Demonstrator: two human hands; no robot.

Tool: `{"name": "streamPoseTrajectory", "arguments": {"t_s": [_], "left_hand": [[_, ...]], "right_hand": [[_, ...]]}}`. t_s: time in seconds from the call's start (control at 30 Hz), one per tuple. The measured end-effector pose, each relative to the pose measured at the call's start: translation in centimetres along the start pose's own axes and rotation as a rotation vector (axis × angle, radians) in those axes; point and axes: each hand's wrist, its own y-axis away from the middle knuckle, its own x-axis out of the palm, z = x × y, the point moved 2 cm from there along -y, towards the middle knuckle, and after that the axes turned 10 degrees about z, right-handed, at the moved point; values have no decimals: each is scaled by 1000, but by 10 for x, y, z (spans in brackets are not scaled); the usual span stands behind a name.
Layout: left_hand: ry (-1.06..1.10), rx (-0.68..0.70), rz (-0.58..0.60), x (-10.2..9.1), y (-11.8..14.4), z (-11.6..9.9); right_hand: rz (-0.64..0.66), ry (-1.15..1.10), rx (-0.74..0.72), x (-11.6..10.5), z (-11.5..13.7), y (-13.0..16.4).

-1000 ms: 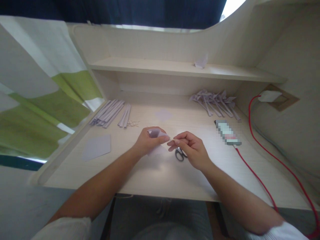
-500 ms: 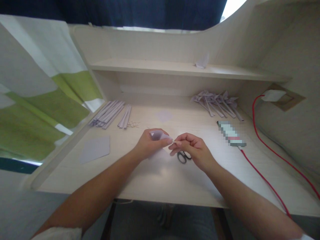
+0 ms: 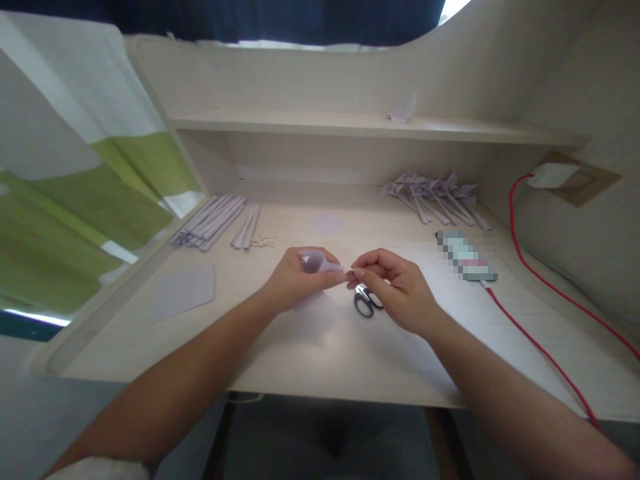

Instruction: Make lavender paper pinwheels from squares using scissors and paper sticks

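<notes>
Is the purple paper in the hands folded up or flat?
Folded. The small pale purple paper piece forms a curled cone shape in the left hand, while the right hand pinches its tip.

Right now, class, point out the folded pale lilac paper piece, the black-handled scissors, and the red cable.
folded pale lilac paper piece (image 3: 314, 261), head view, its upper flap.
black-handled scissors (image 3: 365, 303), head view, a handle loop.
red cable (image 3: 537, 343), head view, its stretch on the desk.
</notes>
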Motion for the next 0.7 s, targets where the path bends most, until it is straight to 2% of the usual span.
{"name": "streamPoseTrajectory", "arguments": {"t_s": [0.23,0.37,0.53,0.7], "left_hand": [[-21,-3,27,0,1,4],[-10,18,42,1,2,5],[7,16,53,4,4,4],[3,19,41,6,5,3]], "right_hand": [[94,-128,49,-9,-5,-3],[121,-221,47,-6,-9,1],[72,-275,3,5,-10,8],[18,-289,-6,6,-8,9]]}}
